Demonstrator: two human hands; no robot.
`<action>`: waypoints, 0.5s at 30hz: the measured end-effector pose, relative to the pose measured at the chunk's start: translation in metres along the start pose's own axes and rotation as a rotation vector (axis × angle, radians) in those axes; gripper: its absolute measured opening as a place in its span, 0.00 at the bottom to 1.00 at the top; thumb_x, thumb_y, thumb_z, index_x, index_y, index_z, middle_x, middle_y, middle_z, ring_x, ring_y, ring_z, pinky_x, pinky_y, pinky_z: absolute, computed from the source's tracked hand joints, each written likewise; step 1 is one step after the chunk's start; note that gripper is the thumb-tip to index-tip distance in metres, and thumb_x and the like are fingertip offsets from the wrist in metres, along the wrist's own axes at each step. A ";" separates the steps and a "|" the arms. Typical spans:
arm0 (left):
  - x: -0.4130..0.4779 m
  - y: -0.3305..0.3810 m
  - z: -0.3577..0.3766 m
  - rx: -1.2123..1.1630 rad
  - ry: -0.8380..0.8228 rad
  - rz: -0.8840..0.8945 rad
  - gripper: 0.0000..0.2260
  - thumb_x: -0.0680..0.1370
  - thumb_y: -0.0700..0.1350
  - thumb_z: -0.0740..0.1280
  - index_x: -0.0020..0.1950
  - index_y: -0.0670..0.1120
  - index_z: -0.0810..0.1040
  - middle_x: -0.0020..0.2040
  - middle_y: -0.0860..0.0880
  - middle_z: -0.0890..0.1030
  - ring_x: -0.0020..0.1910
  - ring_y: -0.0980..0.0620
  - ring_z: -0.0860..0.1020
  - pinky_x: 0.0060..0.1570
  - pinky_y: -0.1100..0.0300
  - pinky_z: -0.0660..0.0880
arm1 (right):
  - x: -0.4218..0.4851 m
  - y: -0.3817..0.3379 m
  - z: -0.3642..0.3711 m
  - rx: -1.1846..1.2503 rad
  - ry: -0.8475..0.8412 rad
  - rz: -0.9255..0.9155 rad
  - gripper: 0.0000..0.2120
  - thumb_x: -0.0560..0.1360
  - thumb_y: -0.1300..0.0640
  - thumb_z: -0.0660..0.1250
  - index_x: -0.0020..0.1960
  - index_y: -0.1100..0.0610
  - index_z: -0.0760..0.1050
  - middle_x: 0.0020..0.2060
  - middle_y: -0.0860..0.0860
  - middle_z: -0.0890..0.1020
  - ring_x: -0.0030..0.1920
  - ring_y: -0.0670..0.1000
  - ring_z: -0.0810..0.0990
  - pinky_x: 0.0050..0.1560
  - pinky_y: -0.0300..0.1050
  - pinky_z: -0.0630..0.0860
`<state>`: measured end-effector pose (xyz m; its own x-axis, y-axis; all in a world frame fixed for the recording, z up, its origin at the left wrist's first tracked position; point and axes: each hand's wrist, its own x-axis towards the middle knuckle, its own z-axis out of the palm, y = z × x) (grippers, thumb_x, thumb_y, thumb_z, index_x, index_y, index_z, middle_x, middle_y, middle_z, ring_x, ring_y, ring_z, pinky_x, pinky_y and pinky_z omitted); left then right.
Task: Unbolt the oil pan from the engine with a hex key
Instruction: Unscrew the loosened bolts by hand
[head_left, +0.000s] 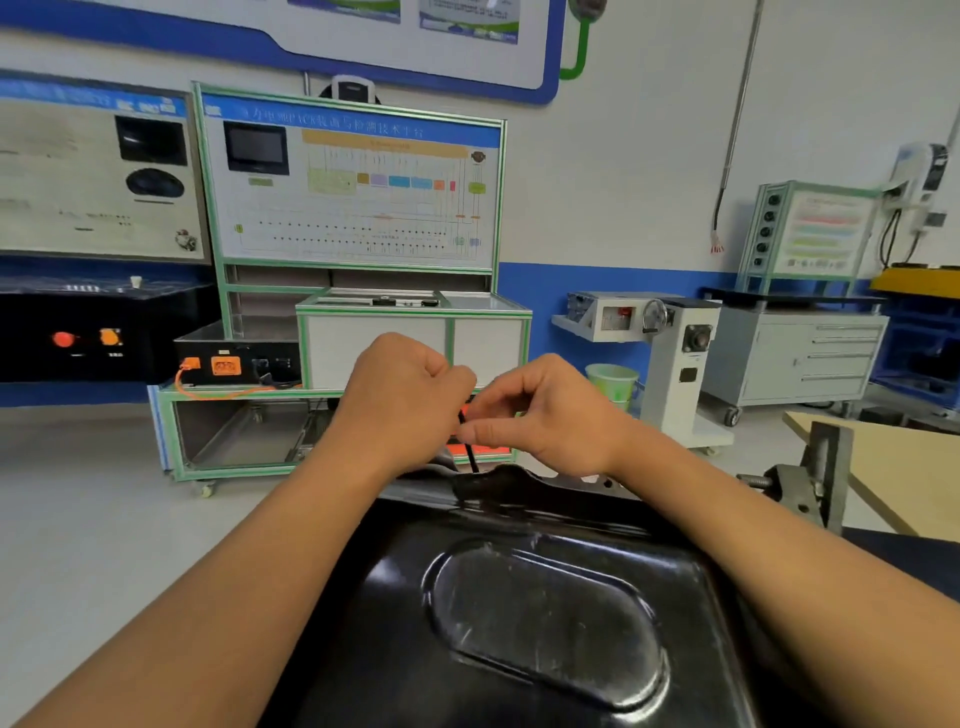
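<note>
At the pan's (545, 597) far rim, my right hand (545, 415) pinched the key (470, 453) upright to keep its tip seated; my left hand (400, 400) clenched its top for leverage.

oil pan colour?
Glossy black. The oil pan shows best in the head view, which is the only one.

bright even indoor light; glare on oil pan (545, 613); edges warped, soft.
</note>
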<state>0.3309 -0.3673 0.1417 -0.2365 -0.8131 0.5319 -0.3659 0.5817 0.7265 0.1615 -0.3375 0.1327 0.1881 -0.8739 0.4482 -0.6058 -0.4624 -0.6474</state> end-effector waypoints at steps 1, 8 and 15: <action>0.000 0.001 0.001 -0.015 -0.008 0.001 0.15 0.74 0.39 0.67 0.30 0.30 0.76 0.28 0.33 0.76 0.21 0.52 0.64 0.22 0.64 0.62 | 0.000 -0.002 0.001 -0.006 0.015 -0.018 0.09 0.72 0.59 0.78 0.47 0.65 0.85 0.39 0.67 0.84 0.35 0.59 0.77 0.42 0.57 0.77; -0.001 0.001 0.005 -0.174 -0.043 0.134 0.18 0.78 0.52 0.71 0.34 0.41 0.78 0.27 0.48 0.77 0.25 0.56 0.71 0.29 0.68 0.68 | -0.004 -0.004 0.000 -0.038 0.024 -0.037 0.12 0.75 0.61 0.75 0.43 0.71 0.81 0.30 0.65 0.76 0.34 0.53 0.68 0.39 0.48 0.68; -0.003 0.000 -0.004 -0.199 -0.112 0.274 0.02 0.73 0.39 0.76 0.42 0.46 0.87 0.38 0.48 0.86 0.35 0.46 0.80 0.40 0.56 0.77 | -0.004 -0.004 -0.001 -0.006 -0.033 -0.041 0.07 0.76 0.62 0.74 0.50 0.67 0.84 0.41 0.70 0.82 0.38 0.53 0.73 0.44 0.54 0.75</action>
<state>0.3345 -0.3648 0.1421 -0.4030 -0.6175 0.6755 -0.0957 0.7625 0.6399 0.1622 -0.3319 0.1340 0.2382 -0.8590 0.4531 -0.6018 -0.4968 -0.6254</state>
